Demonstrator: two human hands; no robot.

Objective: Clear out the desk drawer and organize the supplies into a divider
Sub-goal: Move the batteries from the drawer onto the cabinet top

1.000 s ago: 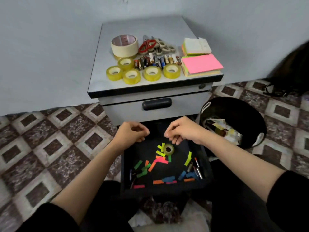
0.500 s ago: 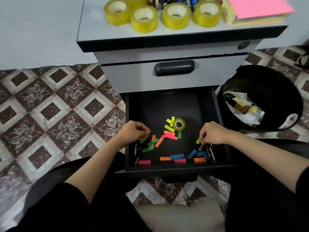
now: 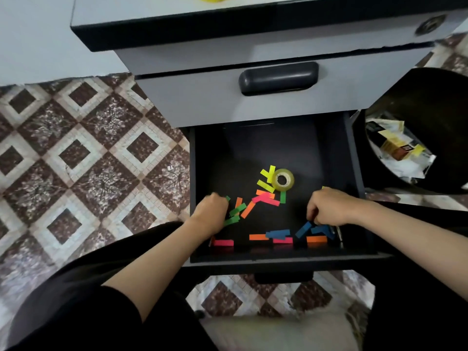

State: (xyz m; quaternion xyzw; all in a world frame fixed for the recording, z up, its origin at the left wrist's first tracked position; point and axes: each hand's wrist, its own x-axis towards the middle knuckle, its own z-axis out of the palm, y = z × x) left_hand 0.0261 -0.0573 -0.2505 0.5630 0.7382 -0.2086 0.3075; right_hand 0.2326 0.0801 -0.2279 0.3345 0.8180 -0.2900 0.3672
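– Orange, pink and blue paper strips (image 3: 258,237) lie loose along the front wall of the open drawer (image 3: 278,258). That is my worry: they are light, so a sweeping arm could flick them over the edge onto the floor.

– Are the hands holding any?

– I cannot tell. The left hand (image 3: 211,211) is curled knuckles-up among the green strips at the drawer's left side, and it is blurred. The right hand (image 3: 329,207) has its fingers bent down onto the blue strips by the right wall, with the fingertips hidden.

– Anything else on that side?

– Pens (image 3: 339,234) lie against the right wall, just beside that hand. Grabbing strips and pens together could crease the paper or drop a pen.

– And further in?

– A small tape roll (image 3: 283,179) sits mid-drawer, touching some yellow strips, and it may stick to them and drag them along. The back of the drawer behind it is bare.

– Other containers?

– The upper drawer (image 3: 202,97) is closed, so its contents are unseen. At the right, a black bin (image 3: 417,102) holds wrappers and crumpled paper (image 3: 400,150), and it stands close enough that a careless toss could put supplies in with the rubbish.

– The divider?

– It is not in view, and neither is most of the surface (image 3: 228,11).
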